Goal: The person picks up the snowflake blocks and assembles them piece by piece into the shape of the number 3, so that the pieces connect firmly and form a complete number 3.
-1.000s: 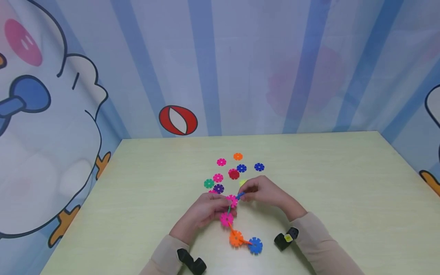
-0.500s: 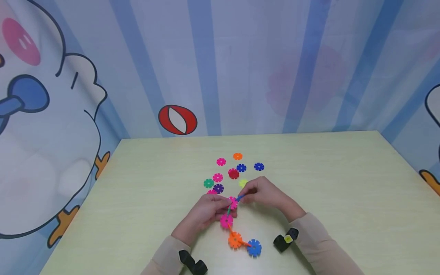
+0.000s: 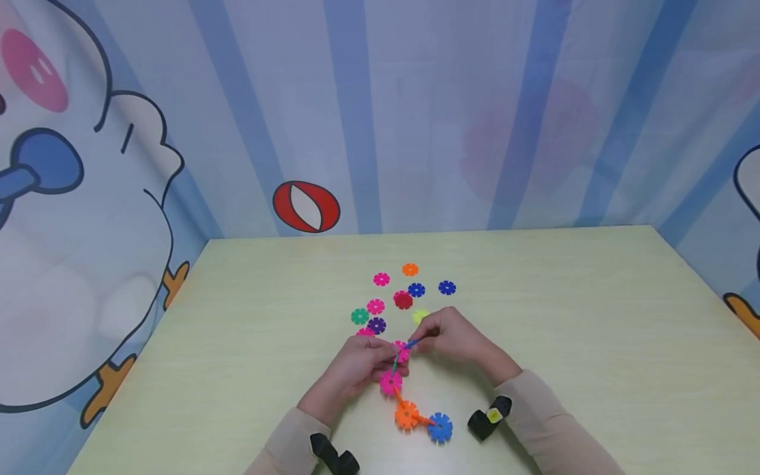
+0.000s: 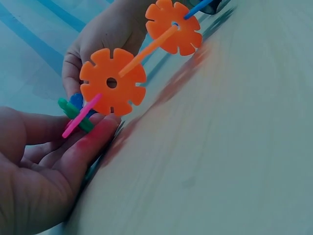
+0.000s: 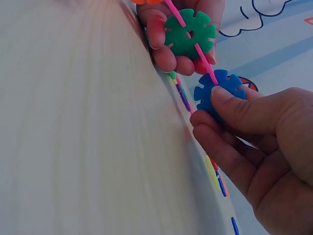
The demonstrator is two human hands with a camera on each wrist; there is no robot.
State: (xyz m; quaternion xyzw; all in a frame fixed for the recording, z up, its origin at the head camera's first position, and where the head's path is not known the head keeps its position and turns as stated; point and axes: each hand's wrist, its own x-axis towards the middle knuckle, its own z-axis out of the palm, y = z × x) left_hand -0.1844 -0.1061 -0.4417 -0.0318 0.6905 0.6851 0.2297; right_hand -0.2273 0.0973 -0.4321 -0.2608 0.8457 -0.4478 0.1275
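So the biggest thing here is a light-blue striped fabric backdrop (image 3: 415, 132), with a big white cartoon character (image 3: 71, 297) printed on the left. Then there's the pale, wood-look bench (image 3: 178, 376), going right up to the backdrop. Two beige sleeves (image 3: 552, 415) come in from the near side.

Next size down is a zigzag chain of notched plastic discs (image 3: 407, 415), mid-bench, running from between the hands toward the near side. From the near end it goes blue, three oranges, pink, green, pink, some face-on and some edge-on in the head view.

The left hand (image 3: 350, 366) has its fingers closed round the chain near the green disc (image 5: 190, 34). The right hand (image 3: 454, 336) is just beside it, thumb and fingers pinching a round blue notched plastic disc (image 5: 220, 90) that meets the edge of the last pink one. Can't tell how deep it's slotted in, thumb's in the way.

Each wrist has a little black device (image 3: 488, 420) strapped on.

Smallest stuff is the loose discs just beyond the hands: orange (image 3: 410, 270), a couple of blues (image 3: 447, 287), some pinks (image 3: 381, 279), green (image 3: 359, 316), purple (image 3: 377, 326), a red one (image 3: 403, 301) overlapping a pink, plus a yellow (image 3: 420, 316) half hidden by the right hand.
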